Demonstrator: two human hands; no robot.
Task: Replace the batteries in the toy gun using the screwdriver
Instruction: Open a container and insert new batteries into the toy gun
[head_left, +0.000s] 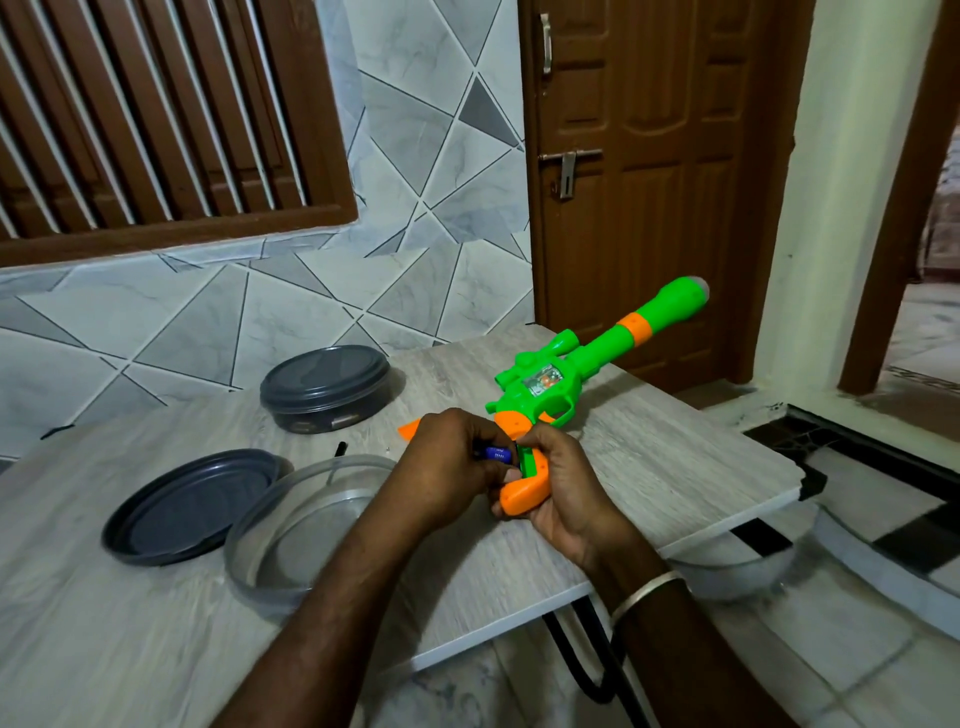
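Observation:
A green and orange toy gun (582, 364) lies on the wooden table (675, 457), barrel pointing to the far right. My right hand (566, 493) grips its orange handle (524, 496) from the right. My left hand (447, 462) pinches a blue battery (496, 453) against the open side of the handle. An orange cover piece (408, 428) lies on the table just behind my left hand. A thin black tool (340, 448), likely the screwdriver, lies beyond the clear bowl and is mostly hidden.
A clear round container (291, 525) stands left of my arms, with a dark grey lid (192, 506) beside it. A closed dark round box (324, 387) sits farther back. The table's right edge is near the gun; a brown door stands behind.

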